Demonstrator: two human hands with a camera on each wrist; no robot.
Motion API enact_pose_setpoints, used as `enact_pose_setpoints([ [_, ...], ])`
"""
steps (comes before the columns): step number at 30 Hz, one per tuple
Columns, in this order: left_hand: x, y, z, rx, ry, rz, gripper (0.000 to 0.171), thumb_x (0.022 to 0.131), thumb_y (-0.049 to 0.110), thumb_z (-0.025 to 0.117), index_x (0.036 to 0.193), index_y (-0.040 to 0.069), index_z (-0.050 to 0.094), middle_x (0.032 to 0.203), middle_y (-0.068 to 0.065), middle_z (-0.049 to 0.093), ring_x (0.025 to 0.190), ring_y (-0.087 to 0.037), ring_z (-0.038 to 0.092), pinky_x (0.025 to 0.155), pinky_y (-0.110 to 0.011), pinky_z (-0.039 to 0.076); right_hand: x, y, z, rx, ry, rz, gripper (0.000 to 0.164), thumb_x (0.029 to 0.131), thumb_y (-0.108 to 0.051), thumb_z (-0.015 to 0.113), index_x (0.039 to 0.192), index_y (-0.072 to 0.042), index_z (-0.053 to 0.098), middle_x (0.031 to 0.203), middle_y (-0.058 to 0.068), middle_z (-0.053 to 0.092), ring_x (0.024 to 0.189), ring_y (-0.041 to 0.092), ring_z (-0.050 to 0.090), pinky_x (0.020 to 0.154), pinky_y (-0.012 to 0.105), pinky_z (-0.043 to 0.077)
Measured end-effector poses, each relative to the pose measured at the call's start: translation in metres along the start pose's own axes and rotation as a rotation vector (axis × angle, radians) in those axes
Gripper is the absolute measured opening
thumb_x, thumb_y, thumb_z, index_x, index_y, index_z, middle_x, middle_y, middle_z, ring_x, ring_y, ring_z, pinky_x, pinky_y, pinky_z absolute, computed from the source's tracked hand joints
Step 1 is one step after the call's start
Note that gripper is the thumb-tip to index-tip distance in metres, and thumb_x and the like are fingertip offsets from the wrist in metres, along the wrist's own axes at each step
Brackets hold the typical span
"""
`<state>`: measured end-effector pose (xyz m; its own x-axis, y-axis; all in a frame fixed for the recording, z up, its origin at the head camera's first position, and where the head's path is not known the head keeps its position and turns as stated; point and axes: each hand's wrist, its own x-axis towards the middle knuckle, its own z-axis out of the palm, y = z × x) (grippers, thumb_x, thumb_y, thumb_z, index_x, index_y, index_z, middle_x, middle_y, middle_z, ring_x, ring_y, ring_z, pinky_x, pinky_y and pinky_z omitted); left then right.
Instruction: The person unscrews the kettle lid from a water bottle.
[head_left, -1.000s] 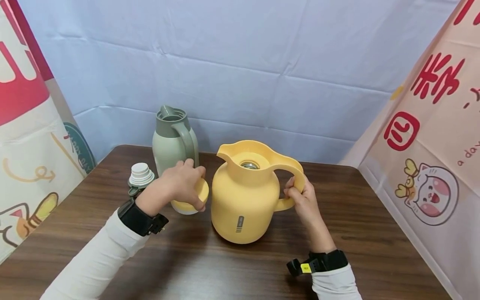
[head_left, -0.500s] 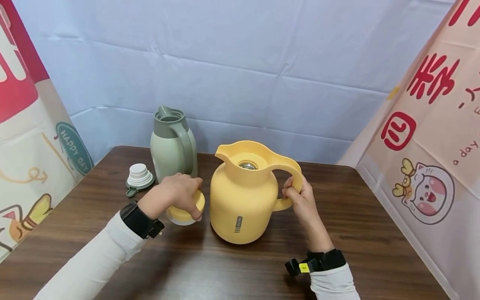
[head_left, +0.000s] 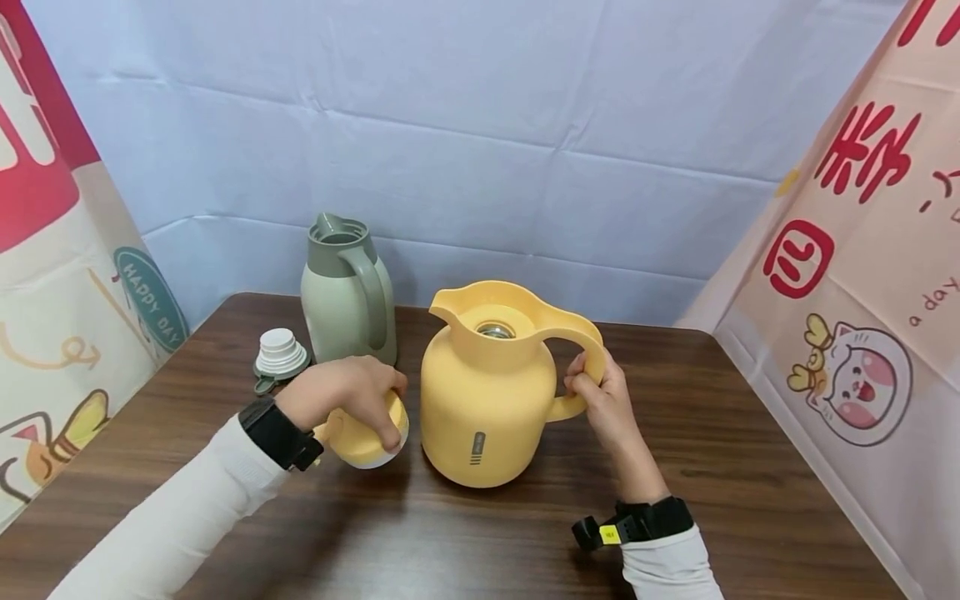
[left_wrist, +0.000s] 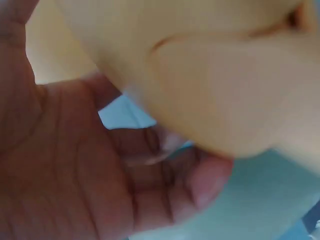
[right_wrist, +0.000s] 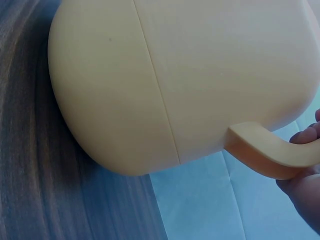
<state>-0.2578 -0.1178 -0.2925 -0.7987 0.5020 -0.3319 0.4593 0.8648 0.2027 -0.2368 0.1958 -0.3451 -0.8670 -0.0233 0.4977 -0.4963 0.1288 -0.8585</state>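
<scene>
A yellow thermos jug (head_left: 480, 408) stands upright on the table with its mouth uncovered. My right hand (head_left: 606, 398) grips the lower part of its handle (head_left: 581, 333); the right wrist view shows fingers and thumb round that handle (right_wrist: 280, 150). Left of the jug, my left hand (head_left: 348, 396) holds a yellow lid (head_left: 363, 442) with a white underside, tilted and low over the table. In the left wrist view the lid (left_wrist: 215, 85) is close and blurred, with fingertips (left_wrist: 210, 182) along its edge. Part of the lid is hidden beneath the hand.
Behind my left hand stands a green thermos jug (head_left: 345, 292) with its top uncovered. A green and white stopper (head_left: 280, 354) lies on the table at its left. The dark wooden table (head_left: 735, 467) ends at a pale cloth backdrop (head_left: 480, 150).
My left hand has brought the yellow lid down and toward me, away from the green jug, and tilted it more. The right hand keeps its grip on the yellow jug's handle.
</scene>
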Motion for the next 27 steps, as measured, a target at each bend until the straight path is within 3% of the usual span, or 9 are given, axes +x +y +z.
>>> enact_pose_setpoints([
  [6,-0.013,-0.022,0.003,-0.188,0.055,0.101,0.050,0.055,0.037,0.080,0.095,0.024,0.053,0.083,0.003,0.054,0.074,-0.015,0.051,0.064,-0.031,0.043,0.000,0.001,0.001,0.009,-0.001,-0.006,0.010,0.076,0.017,0.044,0.084,0.011,0.044,0.071,0.007,0.048,0.061,0.016,0.046,0.056,0.025,0.043],
  [13,-0.025,-0.045,0.024,-0.378,0.161,0.213,0.061,0.061,0.034,0.078,0.116,0.021,0.055,0.091,0.001,0.054,0.082,-0.018,0.050,0.069,-0.033,0.044,-0.001,0.002,0.001,0.013,0.003,-0.002,0.010,0.077,0.017,0.045,0.085,0.011,0.044,0.071,0.007,0.048,0.061,0.016,0.046,0.056,0.025,0.042],
  [18,-0.027,-0.055,0.044,-0.449,0.297,0.239,0.053,0.063,0.034,0.080,0.107,0.018,0.056,0.088,0.002,0.055,0.078,-0.018,0.051,0.062,-0.032,0.046,-0.003,0.003,0.001,0.011,0.004,0.007,0.009,0.078,0.017,0.044,0.085,0.011,0.044,0.071,0.008,0.048,0.061,0.017,0.046,0.057,0.026,0.043],
  [22,-0.029,-0.059,0.058,-0.509,0.425,0.235,0.059,0.059,0.034,0.085,0.103,0.016,0.050,0.091,0.000,0.056,0.076,-0.016,0.055,0.061,-0.031,0.047,-0.003,0.002,0.000,0.007,-0.008,-0.001,0.008,0.079,0.016,0.043,0.086,0.011,0.044,0.072,0.009,0.048,0.061,0.018,0.046,0.057,0.026,0.043],
  [27,-0.023,-0.055,0.076,-0.545,0.673,0.199,0.064,0.050,0.025,0.089,0.098,0.017,0.048,0.099,-0.001,0.060,0.084,-0.018,0.057,0.069,-0.035,0.047,-0.002,0.001,0.000,-0.006,-0.013,-0.012,0.008,0.079,0.015,0.043,0.086,0.011,0.044,0.072,0.009,0.048,0.061,0.017,0.046,0.057,0.025,0.043],
])
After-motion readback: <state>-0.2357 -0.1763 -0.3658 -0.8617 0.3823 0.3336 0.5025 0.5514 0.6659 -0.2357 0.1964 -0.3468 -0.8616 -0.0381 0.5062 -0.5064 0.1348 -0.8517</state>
